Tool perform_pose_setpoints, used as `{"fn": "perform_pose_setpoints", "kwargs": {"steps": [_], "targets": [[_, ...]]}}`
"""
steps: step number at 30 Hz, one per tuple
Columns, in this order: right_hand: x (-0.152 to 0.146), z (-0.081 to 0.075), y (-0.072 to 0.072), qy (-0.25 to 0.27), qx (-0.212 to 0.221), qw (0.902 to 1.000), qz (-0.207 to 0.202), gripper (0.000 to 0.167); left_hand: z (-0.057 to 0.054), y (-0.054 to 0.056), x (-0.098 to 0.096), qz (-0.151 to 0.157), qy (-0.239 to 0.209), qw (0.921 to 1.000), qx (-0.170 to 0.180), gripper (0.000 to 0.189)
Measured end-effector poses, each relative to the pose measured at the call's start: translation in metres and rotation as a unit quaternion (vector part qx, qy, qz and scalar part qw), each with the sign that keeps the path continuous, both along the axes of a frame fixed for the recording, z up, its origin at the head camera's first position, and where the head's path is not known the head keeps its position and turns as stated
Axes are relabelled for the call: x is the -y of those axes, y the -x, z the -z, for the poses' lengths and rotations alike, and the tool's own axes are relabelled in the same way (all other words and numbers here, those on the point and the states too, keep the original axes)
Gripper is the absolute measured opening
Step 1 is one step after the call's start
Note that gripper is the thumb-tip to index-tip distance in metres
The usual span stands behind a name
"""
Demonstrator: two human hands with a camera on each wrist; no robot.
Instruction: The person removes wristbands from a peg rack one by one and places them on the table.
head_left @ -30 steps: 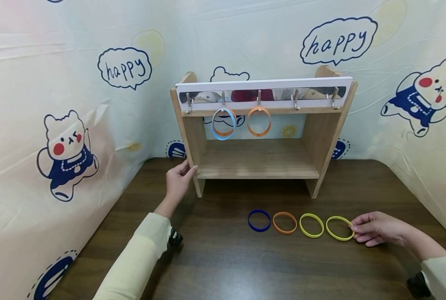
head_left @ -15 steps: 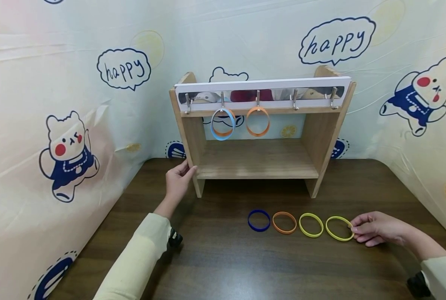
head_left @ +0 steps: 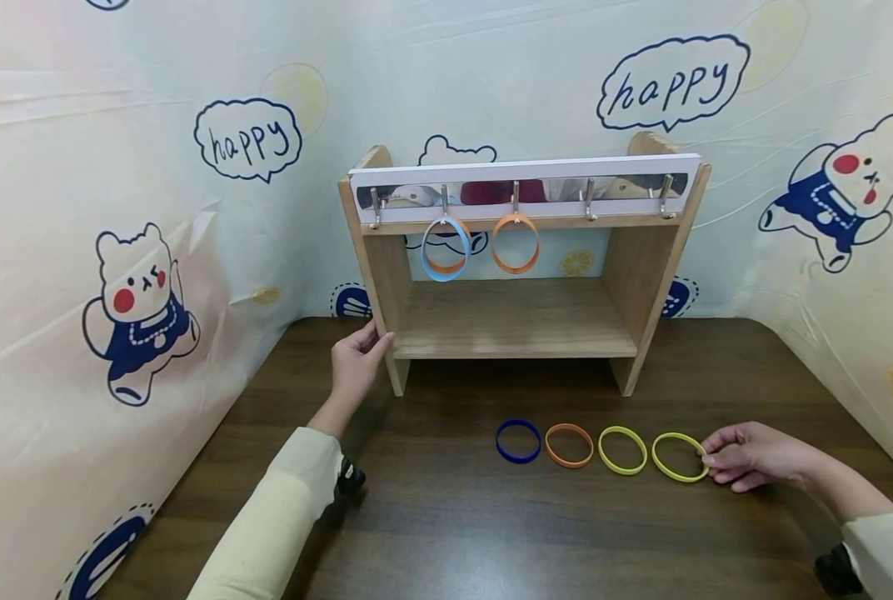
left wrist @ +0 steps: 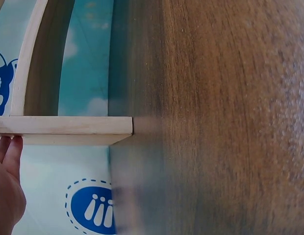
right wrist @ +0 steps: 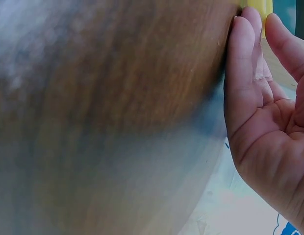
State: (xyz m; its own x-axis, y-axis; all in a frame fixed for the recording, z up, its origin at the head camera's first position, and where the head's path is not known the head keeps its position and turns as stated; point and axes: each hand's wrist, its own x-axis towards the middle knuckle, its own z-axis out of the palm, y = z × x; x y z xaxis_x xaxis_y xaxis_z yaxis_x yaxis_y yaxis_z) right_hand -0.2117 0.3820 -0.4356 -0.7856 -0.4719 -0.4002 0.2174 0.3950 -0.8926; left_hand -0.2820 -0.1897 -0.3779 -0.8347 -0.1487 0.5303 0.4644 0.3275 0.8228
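My left hand [head_left: 354, 367] holds the left side panel of a small wooden rack [head_left: 517, 317], thumb at its front edge and fingers at its outer side. In the left wrist view the fingertips [left wrist: 13, 147] meet that panel. My right hand [head_left: 757, 457] pinches the right edge of a yellow ring [head_left: 664, 468] lying on the table. In the right wrist view only a bit of yellow [right wrist: 266, 6] shows between thumb and fingers. Left of it lie another yellow ring [head_left: 602, 454], an orange ring [head_left: 569, 465] and a dark blue ring [head_left: 518, 460].
Several metal hooks [head_left: 589, 200] line the rack's white top bar [head_left: 521, 167]. A light blue ring [head_left: 426, 260], with orange behind it, hangs from one hook; an orange ring [head_left: 516, 270] hangs from another. A printed cloth [head_left: 416, 67] surrounds the dark wooden table [head_left: 446, 517].
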Motion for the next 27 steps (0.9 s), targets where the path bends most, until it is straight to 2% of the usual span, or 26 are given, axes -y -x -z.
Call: {"fn": "perform_pose_setpoints", "kwargs": {"steps": [15,27], "targets": [[-0.0021,-0.0003,-0.0002,0.004,0.005,1.0,0.001,0.027,0.0012,0.0017,0.0002,0.003,-0.005,1.0,-0.004,0.039],[-0.0069,-0.0076,0.0012,-0.039,-0.016,0.9991,0.006,0.037,0.0025,0.0042,0.0004,0.006,-0.005,0.9999,-0.013,0.038]]}}
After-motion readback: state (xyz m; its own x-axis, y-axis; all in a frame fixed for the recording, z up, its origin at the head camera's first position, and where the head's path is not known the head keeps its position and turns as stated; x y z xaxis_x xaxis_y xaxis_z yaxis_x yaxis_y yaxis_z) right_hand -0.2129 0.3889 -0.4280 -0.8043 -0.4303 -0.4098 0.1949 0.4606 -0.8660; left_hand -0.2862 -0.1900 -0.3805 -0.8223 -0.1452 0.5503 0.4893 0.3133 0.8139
